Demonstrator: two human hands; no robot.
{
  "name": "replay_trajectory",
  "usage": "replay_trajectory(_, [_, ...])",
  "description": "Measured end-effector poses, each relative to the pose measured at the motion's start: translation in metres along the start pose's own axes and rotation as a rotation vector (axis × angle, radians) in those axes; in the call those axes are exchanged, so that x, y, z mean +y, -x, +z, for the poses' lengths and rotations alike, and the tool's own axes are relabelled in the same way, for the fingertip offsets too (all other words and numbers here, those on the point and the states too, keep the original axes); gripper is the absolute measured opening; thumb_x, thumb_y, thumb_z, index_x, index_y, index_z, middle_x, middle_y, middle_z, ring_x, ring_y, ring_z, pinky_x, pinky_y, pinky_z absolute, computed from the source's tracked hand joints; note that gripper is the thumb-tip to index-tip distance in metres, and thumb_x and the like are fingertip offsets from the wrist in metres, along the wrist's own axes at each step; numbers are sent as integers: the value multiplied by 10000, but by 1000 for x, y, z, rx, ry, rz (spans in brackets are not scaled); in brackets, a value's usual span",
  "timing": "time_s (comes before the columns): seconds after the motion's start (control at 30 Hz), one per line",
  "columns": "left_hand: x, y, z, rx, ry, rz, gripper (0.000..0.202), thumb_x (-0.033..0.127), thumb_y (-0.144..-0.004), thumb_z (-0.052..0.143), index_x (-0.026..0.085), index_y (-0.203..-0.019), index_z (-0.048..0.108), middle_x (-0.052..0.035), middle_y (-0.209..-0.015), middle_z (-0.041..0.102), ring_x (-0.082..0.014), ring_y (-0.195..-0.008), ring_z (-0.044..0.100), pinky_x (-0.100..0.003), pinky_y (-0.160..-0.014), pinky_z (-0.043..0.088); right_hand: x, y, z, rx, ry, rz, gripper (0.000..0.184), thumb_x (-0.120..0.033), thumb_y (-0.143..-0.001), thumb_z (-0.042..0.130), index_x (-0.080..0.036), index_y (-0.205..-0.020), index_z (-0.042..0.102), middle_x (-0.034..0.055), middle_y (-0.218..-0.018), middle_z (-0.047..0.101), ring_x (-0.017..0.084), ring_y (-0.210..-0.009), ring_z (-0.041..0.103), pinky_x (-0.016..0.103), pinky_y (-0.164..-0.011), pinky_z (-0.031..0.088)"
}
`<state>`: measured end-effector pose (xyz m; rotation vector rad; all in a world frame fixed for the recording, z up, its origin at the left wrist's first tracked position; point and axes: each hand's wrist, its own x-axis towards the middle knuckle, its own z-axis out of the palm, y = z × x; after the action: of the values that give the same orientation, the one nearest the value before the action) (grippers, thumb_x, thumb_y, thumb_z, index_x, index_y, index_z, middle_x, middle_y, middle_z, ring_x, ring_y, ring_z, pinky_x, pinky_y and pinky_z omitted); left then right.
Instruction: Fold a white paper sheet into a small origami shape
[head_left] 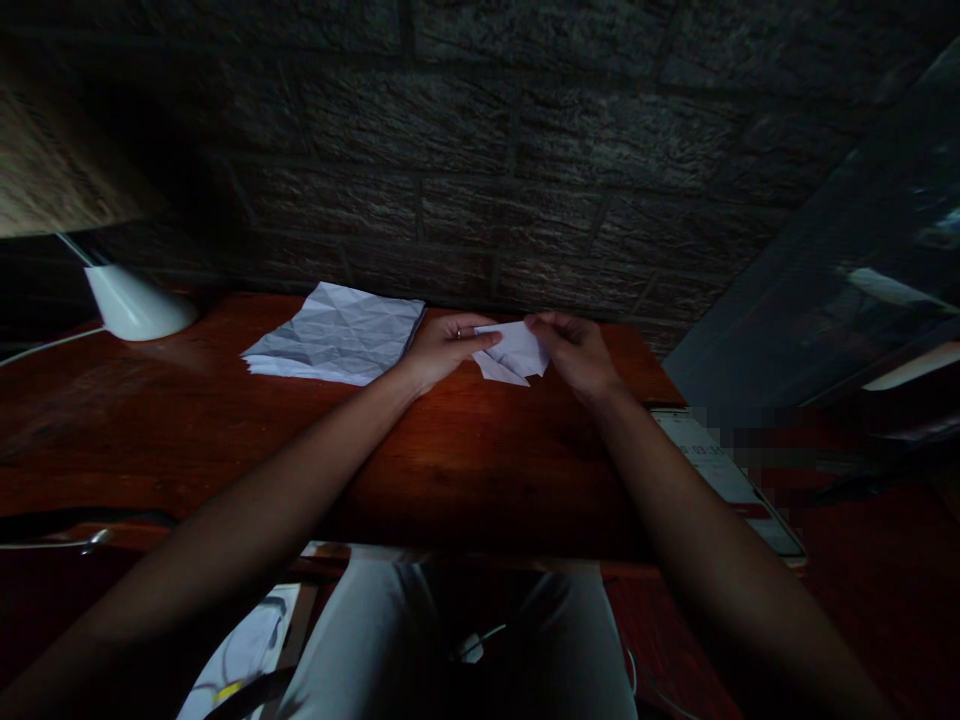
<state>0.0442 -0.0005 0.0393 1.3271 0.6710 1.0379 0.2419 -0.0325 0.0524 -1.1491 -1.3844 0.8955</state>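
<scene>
A small folded sheet of white paper (517, 350) is held between my two hands just above the wooden table. My left hand (444, 350) grips its left side, thumb on top and a ring on one finger. At the upper right corner, the fingers of my right hand (574, 350) pinch the paper. A pointed flap hangs along its lower edge. Close by on the left lies a stack of creased white paper sheets (341, 330), its right edge near my left wrist.
The reddish-brown wooden table (465, 470) meets a dark block wall (465, 130). At the left stands a lamp with a white base (142, 305) and woven shade (60, 150). A grey panel (810, 250) rises at the right. My legs (352, 620) are under the table's front edge.
</scene>
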Motion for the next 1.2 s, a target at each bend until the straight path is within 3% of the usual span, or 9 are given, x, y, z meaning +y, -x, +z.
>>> replay_trajectory(0.2, [-3, -3, -3, 83, -29, 3, 247, 264, -688, 864, 180, -908, 787, 1, -805, 770, -141, -743, 686, -300, -793, 533, -1, 2, 0, -21, 34, -10, 439, -607, -739, 785, -201, -900, 745, 53, -877, 747, 194, -785, 641, 330, -723, 504])
replay_trajectory(0.37, [-6, -5, -4, 75, -23, -28, 260, 290, -691, 868, 185, -916, 789, -8, -850, 774, -148, -789, 694, -316, -836, 538, 1, 2, 0, -79, 46, -16, 398, -561, -732, 807, -201, -896, 755, 54, -881, 761, 194, -774, 650, 338, -726, 514])
replay_trajectory(0.57, [-4, -6, -5, 130, 78, -69, 199, 239, -694, 820, 162, -876, 795, -33, -847, 784, -162, -816, 713, -355, -897, 570, 6, -1, -2, -67, 81, -39, 363, -526, -753, 794, -191, -888, 757, 51, -867, 766, 190, -756, 656, 331, -712, 520])
replay_trajectory(0.9, [-3, -7, -5, 183, 43, -69, 104, 204, -759, 735, 158, -838, 785, -34, -814, 765, -153, -780, 697, -343, -859, 579, 7, -1, -2, -52, 84, -37, 326, -495, -765, 774, -194, -887, 753, 46, -845, 748, 178, -739, 626, 319, -682, 490])
replay_trajectory(1.07, [-4, -6, -5, 112, 7, -109, 148, 257, -753, 766, 172, -872, 781, -37, -832, 764, -158, -778, 699, -309, -779, 570, 9, -1, -1, -69, 96, -33, 326, -489, -761, 762, -185, -878, 750, 35, -813, 724, 168, -708, 603, 311, -660, 470])
replay_trajectory(1.2, [-7, -5, -6, 54, -156, -44, 211, 331, -764, 806, 183, -914, 800, -38, -846, 770, -159, -765, 687, -271, -698, 535, 11, -1, 0, -96, 91, -34, 333, -502, -760, 755, -185, -859, 748, 33, -803, 709, 171, -714, 604, 315, -668, 468])
